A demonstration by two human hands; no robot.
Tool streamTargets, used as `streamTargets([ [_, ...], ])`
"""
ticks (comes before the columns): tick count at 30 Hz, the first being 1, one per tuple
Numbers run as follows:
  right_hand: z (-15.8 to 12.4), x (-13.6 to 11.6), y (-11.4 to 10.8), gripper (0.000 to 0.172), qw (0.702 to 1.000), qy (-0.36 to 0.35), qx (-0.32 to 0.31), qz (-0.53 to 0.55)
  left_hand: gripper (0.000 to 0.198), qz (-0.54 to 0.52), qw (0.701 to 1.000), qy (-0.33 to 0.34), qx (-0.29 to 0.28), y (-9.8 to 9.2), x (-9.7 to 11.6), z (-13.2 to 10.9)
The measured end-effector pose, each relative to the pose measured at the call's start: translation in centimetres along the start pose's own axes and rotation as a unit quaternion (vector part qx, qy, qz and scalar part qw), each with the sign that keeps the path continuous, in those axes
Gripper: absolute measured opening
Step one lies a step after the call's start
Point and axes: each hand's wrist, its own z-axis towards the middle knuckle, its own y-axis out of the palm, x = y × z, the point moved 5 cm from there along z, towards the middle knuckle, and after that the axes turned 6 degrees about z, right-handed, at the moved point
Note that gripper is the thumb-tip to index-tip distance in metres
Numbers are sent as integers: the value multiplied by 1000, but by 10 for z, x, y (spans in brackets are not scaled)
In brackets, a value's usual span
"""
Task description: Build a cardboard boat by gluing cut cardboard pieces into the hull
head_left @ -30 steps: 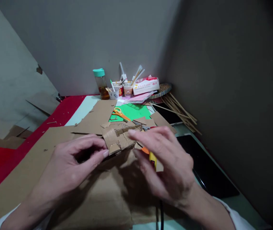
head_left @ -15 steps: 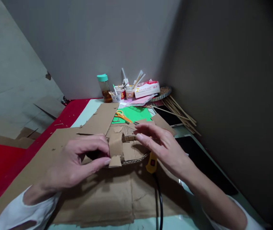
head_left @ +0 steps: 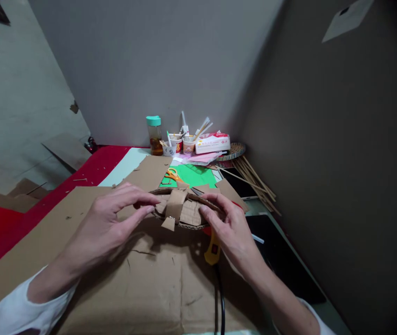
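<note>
A shallow oval cardboard piece (head_left: 191, 213) with a raised corrugated rim is held up over the large cardboard sheet. A curved cardboard strap (head_left: 175, 204) arches across its middle, and the strap's loose end (head_left: 168, 224) sticks out past the near rim. My left hand (head_left: 115, 218) pinches the left end between thumb and fingers. At the right end, my right hand (head_left: 224, 223) grips the rim, thumb inside and fingers over the far side. Just below that hand lies a yellow-handled tool (head_left: 213, 251) with a black cord, its front part hidden.
A large cardboard sheet (head_left: 142, 288) covers the near table. Orange scissors (head_left: 173, 176) rest on green paper (head_left: 198, 176). Behind stand a bottle (head_left: 155, 137), cups with sticks (head_left: 188, 145) and a tissue pack (head_left: 213, 143). Wooden sticks (head_left: 257, 184) and a black tablet-like slab (head_left: 282, 256) lie right.
My right hand has come down onto the right rim. My left hand has shifted from beside the strap to the left end. The oval piece is lifted and slightly turned, and the view has shifted.
</note>
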Motion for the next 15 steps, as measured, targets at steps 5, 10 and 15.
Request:
streamTargets([
  [5,-3,-1,3,29,1000,5,18,22,15,-100,986,-130,-19,7,-5,-4],
  [10,-4,4,4,31,997,29,32,64,11,-103,989,-104,32,7,3,-9],
  [15,-3,7,4,33,991,56,28,122,27,44,979,160,114,3,30,-19],
])
